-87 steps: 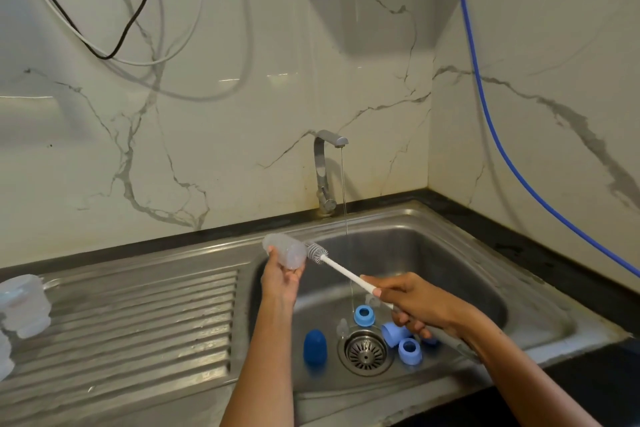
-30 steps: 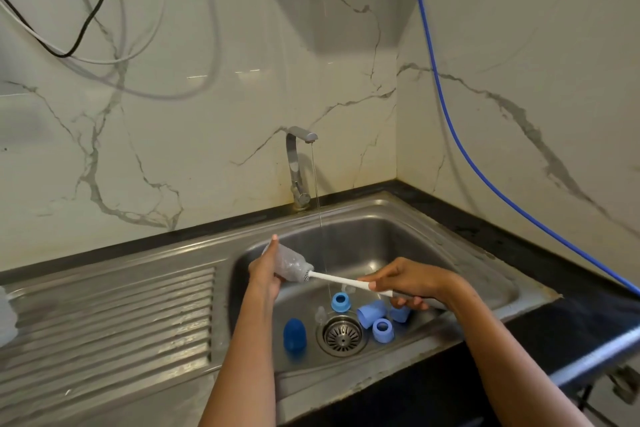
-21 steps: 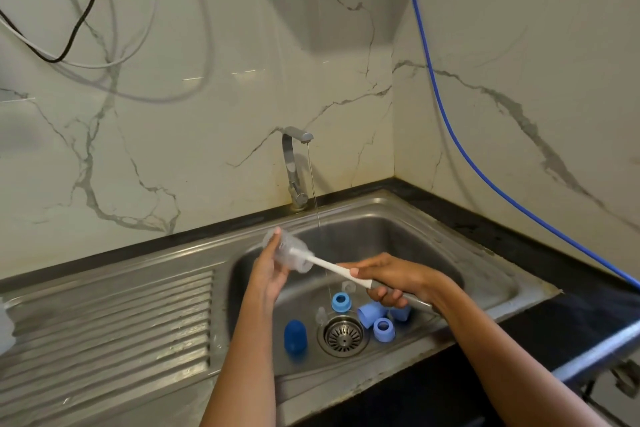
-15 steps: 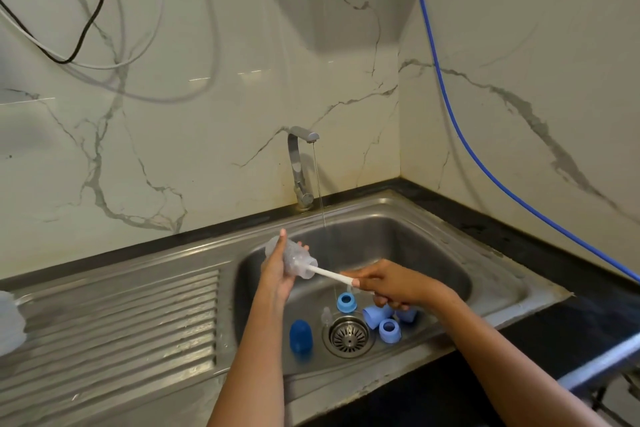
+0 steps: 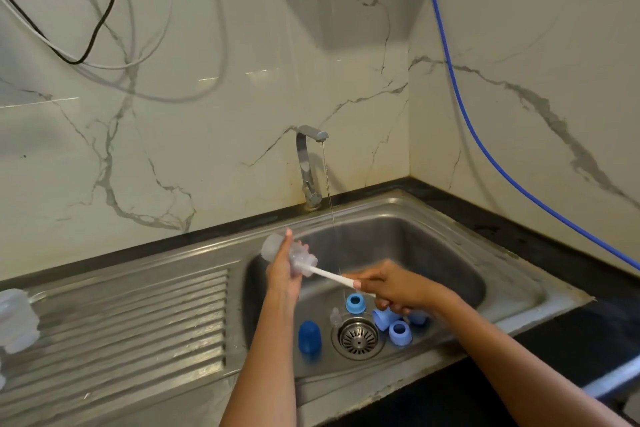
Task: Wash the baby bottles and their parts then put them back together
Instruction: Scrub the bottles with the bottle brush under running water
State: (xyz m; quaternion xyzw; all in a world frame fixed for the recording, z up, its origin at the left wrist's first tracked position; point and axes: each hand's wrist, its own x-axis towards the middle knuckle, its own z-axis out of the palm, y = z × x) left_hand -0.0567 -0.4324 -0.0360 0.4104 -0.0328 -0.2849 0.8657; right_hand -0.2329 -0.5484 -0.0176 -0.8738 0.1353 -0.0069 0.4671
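My left hand (image 5: 283,276) grips a clear baby bottle (image 5: 273,248) on its side above the sink's left edge. My right hand (image 5: 391,286) holds the white-handled bottle brush (image 5: 327,274), whose head is inside the bottle's mouth. On the sink floor lie a dark blue cap (image 5: 309,336), a blue collar ring (image 5: 355,303), several light blue rings and caps (image 5: 398,331) and a clear teat (image 5: 335,315) beside the drain (image 5: 358,338).
A thin stream runs from the tap (image 5: 310,163) into the steel sink (image 5: 485,253). Clear bottle pieces (image 5: 15,321) stand at the left end of the ribbed drainboard (image 5: 138,322). A blue hose (image 5: 485,146) crosses the right wall. Black counter edges the sink.
The brush was outside the bottle at first; now its head is pushed inside. It has been worked in and out while the bottle shifted slightly in my left hand.
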